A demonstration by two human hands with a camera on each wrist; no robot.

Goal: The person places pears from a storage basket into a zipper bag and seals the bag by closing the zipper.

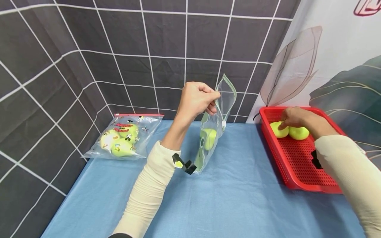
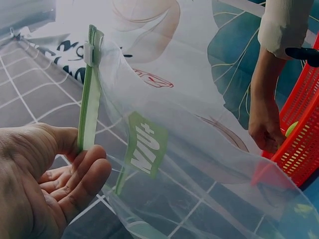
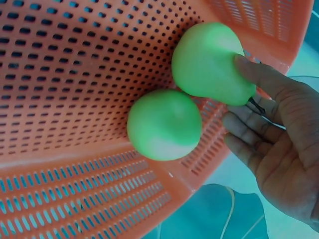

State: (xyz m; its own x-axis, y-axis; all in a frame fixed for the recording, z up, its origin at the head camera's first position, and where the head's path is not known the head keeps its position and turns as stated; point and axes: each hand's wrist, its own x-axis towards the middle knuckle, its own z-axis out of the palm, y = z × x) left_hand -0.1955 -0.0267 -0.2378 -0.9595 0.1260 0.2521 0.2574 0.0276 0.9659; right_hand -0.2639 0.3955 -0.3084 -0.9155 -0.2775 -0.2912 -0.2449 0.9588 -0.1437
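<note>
My left hand (image 1: pixel 197 99) pinches the top edge of a clear zip bag (image 1: pixel 200 159) with green trim, and the bag hangs upright with its mouth parted. One yellow-green fruit (image 1: pixel 209 138) shows inside it. In the left wrist view, the bag's green zip strip (image 2: pixel 90 99) with a white slider runs between thumb and fingers. My right hand (image 1: pixel 297 118) is inside the red basket (image 1: pixel 275 158), gripping a green pear (image 3: pixel 212 64) near its stem, thumb on one side and fingers behind. A second round green fruit (image 3: pixel 164 125) lies against that pear on the basket floor.
At the left on the blue cloth (image 1: pixel 235 198) lies another clear zip bag (image 1: pixel 140 142) with a red zip, cartoon prints and several yellow-green fruits inside. Dark grid-patterned fabric (image 1: pixel 166 36) hangs behind and at the left. A leaf-printed white cloth (image 1: pixel 327 66) is behind the basket.
</note>
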